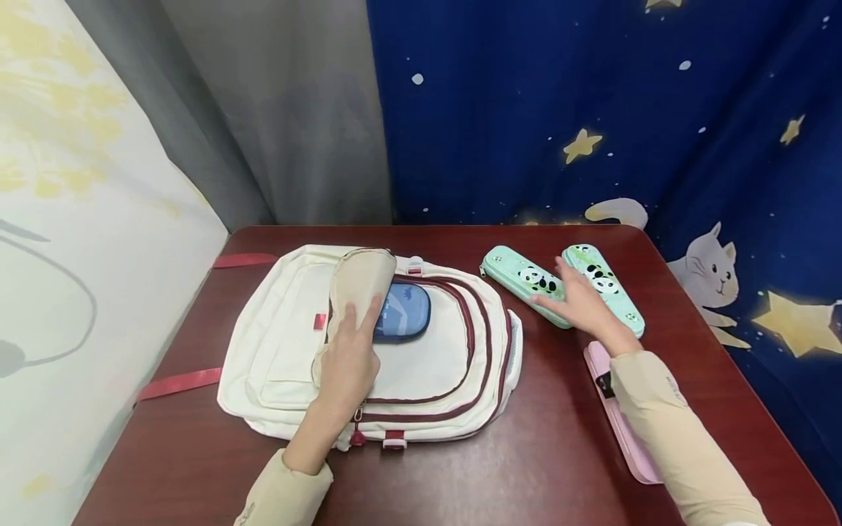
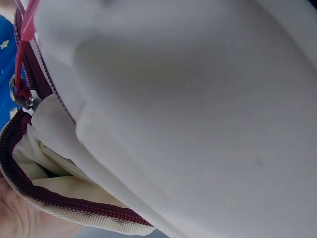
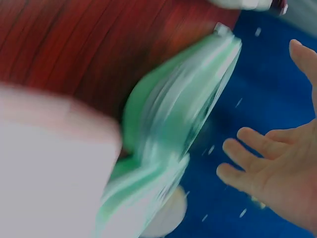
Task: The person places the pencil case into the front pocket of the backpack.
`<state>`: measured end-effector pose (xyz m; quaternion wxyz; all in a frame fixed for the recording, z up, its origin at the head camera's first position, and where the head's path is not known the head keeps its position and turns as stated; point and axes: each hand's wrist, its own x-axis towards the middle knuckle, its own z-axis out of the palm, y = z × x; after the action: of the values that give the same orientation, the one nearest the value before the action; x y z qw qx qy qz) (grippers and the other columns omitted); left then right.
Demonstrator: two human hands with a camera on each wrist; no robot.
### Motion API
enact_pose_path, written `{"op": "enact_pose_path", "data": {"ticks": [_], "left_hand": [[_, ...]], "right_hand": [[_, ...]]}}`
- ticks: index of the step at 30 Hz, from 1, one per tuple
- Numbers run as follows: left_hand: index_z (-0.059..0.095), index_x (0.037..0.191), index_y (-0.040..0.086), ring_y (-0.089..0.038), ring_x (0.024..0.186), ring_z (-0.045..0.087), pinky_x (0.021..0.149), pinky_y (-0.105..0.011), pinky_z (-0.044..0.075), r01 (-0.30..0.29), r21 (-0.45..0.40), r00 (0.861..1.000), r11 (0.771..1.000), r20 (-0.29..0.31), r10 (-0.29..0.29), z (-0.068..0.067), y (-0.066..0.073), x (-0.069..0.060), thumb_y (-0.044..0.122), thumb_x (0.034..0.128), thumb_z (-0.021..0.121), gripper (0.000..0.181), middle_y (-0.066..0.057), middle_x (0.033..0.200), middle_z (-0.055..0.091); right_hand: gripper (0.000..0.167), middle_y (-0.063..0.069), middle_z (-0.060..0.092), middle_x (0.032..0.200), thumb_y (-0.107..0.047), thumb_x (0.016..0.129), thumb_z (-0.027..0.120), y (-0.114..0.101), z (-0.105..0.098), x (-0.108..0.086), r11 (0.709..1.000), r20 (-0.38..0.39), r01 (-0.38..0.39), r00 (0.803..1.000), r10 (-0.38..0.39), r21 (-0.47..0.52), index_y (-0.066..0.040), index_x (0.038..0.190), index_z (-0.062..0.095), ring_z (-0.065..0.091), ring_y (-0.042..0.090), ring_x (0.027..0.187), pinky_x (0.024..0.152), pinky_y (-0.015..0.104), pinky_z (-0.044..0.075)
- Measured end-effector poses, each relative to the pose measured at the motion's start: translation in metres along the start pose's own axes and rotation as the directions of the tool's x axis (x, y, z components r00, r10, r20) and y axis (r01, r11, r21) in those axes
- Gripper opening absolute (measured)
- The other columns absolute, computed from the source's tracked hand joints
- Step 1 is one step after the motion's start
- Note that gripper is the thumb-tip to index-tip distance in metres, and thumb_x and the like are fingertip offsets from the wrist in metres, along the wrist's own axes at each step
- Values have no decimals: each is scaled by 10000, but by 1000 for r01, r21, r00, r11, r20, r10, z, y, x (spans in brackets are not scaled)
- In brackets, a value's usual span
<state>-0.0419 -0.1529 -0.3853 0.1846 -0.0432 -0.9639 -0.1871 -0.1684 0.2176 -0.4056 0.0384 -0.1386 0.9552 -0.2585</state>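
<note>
A white backpack (image 1: 421, 376) with dark red zips lies on the table. My left hand (image 1: 349, 358) rests on the beige flap (image 1: 365, 274) of its front pocket, fingers straight against the cloth. A blue case (image 1: 404, 313) juts out from beneath that flap, its left part hidden. In the left wrist view, the palm (image 2: 22, 215) touches the zipped pocket edge (image 2: 74, 204). My right hand (image 1: 585, 303) hovers, fingers spread and holding nothing, over two mint-green panda pencil cases, the left one (image 1: 520, 277) and the right one (image 1: 608, 281).
A pink case (image 1: 625, 438) lies partly under my right forearm. Red straps (image 1: 180, 383) trail from the backpack's left side. The dark red table (image 1: 447, 486) meets a starry blue curtain (image 1: 493, 146) at the back, a grey curtain (image 1: 296, 131) and a pale wall (image 1: 99, 256) at the left.
</note>
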Motion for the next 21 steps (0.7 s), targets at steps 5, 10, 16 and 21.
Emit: {"op": "enact_pose_path", "data": {"ticks": [5,10,16,21], "left_hand": [[451,1391,167,-474,784,590,482,-544,461,2,-3,1000,1000,-1,-2,1,0,0,-97,693,586,758,-339,1287,442],[446,1395,163,-470,780,586,481,-540,462,3,-2,1000,1000,-12,-3,0,-2,-1,-100,691,587,764,-341,1282,444],[447,1393,157,-467,752,587,474,-538,456,6,-8,1000,1000,-6,-6,1,-3,-2,-103,697,577,755,-347,1281,441],[451,1392,158,-464,743,582,467,-532,453,-9,-13,1000,1000,-16,9,2,-1,-2,-100,698,576,751,-345,1276,447]], "right_hand": [[1048,403,217,1386,-500,816,636,33,-18,-13,987,-34,-130,991,128,-95,161,1409,79,240,557,1233,978,639,206],[1138,455,213,1310,-556,781,639,53,-29,-29,949,6,-279,959,283,-149,208,1370,34,263,606,1136,886,699,245],[1219,485,170,1270,-532,757,671,76,-24,-41,918,155,-377,907,393,-122,233,1326,-89,280,596,1102,925,649,274],[1203,504,170,1279,-495,776,663,86,-21,-41,910,193,-389,891,411,-141,250,1306,-118,292,571,1138,968,614,266]]}}
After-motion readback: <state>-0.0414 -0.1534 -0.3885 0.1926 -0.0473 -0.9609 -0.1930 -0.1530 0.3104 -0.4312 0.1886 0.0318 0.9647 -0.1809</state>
